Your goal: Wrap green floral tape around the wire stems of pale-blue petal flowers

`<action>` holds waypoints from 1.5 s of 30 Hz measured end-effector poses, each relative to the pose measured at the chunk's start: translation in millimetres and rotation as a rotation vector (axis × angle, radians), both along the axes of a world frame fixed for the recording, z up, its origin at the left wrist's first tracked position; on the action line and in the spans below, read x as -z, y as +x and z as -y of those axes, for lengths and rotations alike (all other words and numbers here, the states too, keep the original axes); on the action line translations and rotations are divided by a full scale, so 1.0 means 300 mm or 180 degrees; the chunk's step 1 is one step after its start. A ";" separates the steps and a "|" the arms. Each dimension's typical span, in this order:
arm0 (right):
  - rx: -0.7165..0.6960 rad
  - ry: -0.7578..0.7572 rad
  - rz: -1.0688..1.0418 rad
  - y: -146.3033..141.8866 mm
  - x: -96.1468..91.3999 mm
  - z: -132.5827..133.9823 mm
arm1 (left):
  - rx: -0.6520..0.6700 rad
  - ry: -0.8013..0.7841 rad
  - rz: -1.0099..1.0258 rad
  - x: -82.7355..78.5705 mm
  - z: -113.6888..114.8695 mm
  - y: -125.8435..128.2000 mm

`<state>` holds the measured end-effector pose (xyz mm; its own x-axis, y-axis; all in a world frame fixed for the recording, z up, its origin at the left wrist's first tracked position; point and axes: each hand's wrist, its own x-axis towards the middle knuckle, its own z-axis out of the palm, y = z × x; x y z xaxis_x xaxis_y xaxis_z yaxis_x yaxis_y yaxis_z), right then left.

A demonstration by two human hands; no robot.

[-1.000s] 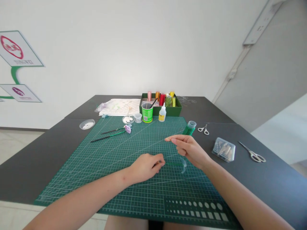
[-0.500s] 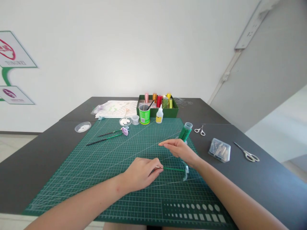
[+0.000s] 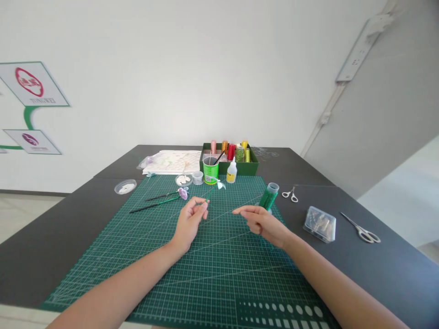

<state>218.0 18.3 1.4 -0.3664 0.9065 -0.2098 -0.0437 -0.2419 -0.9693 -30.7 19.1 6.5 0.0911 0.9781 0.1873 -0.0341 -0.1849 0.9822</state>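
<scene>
My left hand (image 3: 190,221) is raised over the green cutting mat (image 3: 192,256) and pinches a thin green stem (image 3: 210,195) with a small pale blue flower (image 3: 220,184) at its far tip. My right hand (image 3: 261,222) hovers a little to the right, fingers bent, thumb and forefinger pinched on a fine thread that I can barely make out. A green spool (image 3: 268,198) stands just behind the right hand.
On the mat lie two stems with a purple flower (image 3: 183,193), a green cup (image 3: 210,170), a glue bottle (image 3: 232,172) and small dishes. A green box of thread spools (image 3: 229,153) stands behind. Small scissors (image 3: 290,194), a clear plastic box (image 3: 319,223) and large scissors (image 3: 362,230) lie right.
My left hand lifted the green stem off the mat and swung it so the flower points away. My right hand lowered slightly and stayed near the green spool.
</scene>
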 end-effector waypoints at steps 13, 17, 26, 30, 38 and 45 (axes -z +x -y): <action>0.0714 0.1193 0.0947 0.264 -0.177 -0.015 | -0.0726 -0.0342 0.1020 -0.047 -0.129 -0.108; 0.1346 0.1408 0.0697 0.363 -0.201 -0.016 | -0.0805 -0.0269 0.1033 -0.055 -0.145 -0.116; 0.3478 0.1866 0.1768 0.442 -0.154 -0.077 | -0.0278 -0.0434 0.0782 -0.041 -0.100 -0.050; 0.4098 0.3183 0.2469 0.312 -0.139 -0.046 | 0.0133 -0.0600 0.0707 -0.021 -0.053 0.005; 0.0974 0.3170 0.1732 -0.080 -0.067 0.084 | 0.1091 -0.1023 0.0812 -0.001 0.062 0.100; 0.0484 0.1417 0.0517 -0.163 0.001 0.094 | 0.1068 -0.0867 0.0698 0.007 0.092 0.129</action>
<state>169.1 -9.8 1.1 -0.2178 0.9617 0.1663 0.1138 0.1942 -0.9743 7.9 -8.4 4.3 0.3969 0.9176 -0.0216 -0.2596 0.1347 0.9563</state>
